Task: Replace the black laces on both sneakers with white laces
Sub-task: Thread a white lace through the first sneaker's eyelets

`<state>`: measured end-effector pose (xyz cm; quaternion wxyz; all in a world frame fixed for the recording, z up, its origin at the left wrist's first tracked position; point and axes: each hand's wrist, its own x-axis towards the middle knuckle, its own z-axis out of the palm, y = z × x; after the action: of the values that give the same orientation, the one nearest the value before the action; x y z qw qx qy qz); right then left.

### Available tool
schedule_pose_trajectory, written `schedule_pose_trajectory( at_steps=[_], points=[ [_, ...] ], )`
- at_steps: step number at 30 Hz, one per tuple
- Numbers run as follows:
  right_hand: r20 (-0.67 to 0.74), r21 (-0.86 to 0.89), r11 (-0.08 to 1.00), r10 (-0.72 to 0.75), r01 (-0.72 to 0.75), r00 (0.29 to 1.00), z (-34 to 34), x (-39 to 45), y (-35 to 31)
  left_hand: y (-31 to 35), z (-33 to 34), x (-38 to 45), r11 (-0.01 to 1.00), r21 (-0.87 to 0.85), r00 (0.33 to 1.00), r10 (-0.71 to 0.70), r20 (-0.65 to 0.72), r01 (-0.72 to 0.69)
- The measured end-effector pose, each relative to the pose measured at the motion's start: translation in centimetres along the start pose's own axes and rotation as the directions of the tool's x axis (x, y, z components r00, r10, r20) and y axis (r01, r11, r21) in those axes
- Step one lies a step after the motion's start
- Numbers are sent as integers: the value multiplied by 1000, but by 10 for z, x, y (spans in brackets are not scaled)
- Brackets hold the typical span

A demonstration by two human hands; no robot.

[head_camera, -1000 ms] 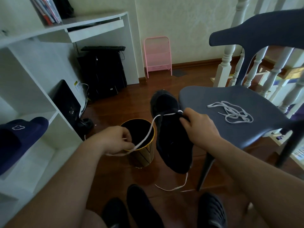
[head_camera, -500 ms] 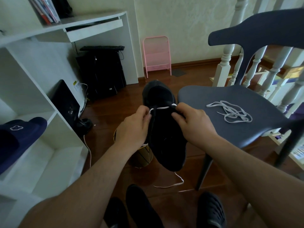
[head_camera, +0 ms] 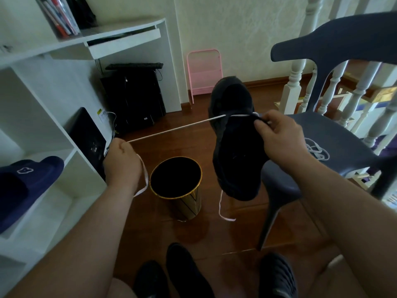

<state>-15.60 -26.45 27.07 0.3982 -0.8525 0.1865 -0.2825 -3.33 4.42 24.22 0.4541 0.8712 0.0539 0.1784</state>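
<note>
Below sneaker [head_camera: 234, 147] — bin [head_camera: 176, 186], chair [head_camera: 335, 136] beside.

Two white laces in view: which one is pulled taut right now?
The white lace running from the held sneaker to the left hand; the spare lace lies loose on the chair.

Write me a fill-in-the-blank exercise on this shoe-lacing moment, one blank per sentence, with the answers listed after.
1. The left hand pulls the white lace taut from the black sneaker, which the ____ hand holds up.
2. Under the sneaker stands a gold-rimmed round ____ on the wooden floor.
3. A second loose white lace lies on the seat of the dark blue plastic ____.

Missing words: right; bin; chair
</note>
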Motion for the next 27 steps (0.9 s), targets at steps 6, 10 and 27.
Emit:
schedule_pose_trajectory(
  at_steps=[6, 10, 27],
  points=[
    [-34, 78, 996, -30, 33, 999, -4, -5, -14, -10, 33, -12, 986, 3, 892, -154, 425, 168],
    [-69, 77, 990, -116, 121, 991, -3, -4, -22, -16, 46, -35, 970, 225, 718, -89, 690, -96],
    [-14, 30, 973, -228, 229, 973, 15, -5, -31, 0, 57, -64, 999, -37, 645, 32, 763, -6]
  ],
)
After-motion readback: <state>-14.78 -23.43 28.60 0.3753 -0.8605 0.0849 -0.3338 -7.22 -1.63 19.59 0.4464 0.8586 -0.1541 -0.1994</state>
